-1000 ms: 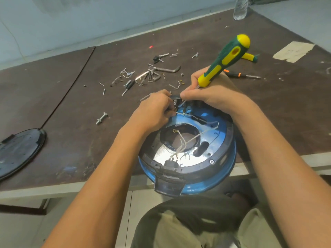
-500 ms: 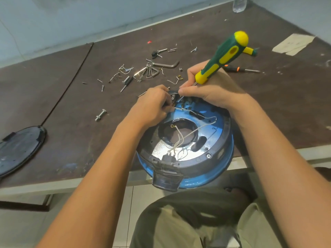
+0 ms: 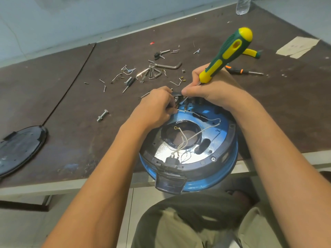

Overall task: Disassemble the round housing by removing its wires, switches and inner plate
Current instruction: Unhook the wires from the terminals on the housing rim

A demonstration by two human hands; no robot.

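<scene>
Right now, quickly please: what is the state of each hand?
Left hand: closed, fingertips pinching the end of a white wire, it seems.
Right hand: closed, gripping the green-and-yellow screwdriver.

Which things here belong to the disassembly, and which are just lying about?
In the job: round housing, white wires, green-yellow screwdriver, left hand, right hand.
Lying about: hex key, bolt, dark lid, orange-banded screwdriver, paper scrap, bottle.

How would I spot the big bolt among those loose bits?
Start at the round blue housing at the table's near edge, then look left past the left hand. The bolt lies alone there, apart from the pile of small screws farther back. It is much thicker, with a nut on it.
</scene>
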